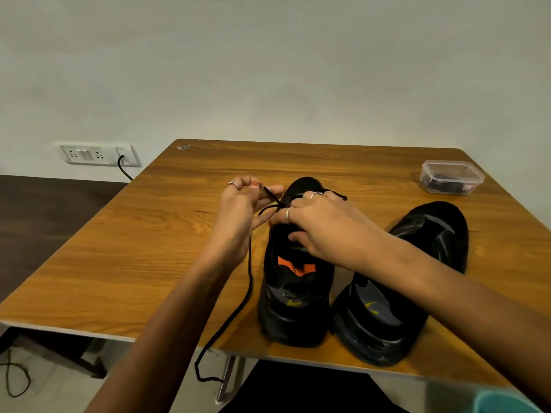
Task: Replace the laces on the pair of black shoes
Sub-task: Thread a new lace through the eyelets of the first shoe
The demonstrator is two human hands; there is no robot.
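Head view: left hand fingers pinching lace, right hand gripping shoe, container beyond.

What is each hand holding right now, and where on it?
The left hand pinches the black lace near its tip. The right hand rests on the left shoe; any grip is hidden.

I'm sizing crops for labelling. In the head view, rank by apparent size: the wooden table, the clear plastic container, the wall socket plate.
1. Wooden table, by far.
2 and 3. White wall socket plate and clear plastic container look alike; unranked.
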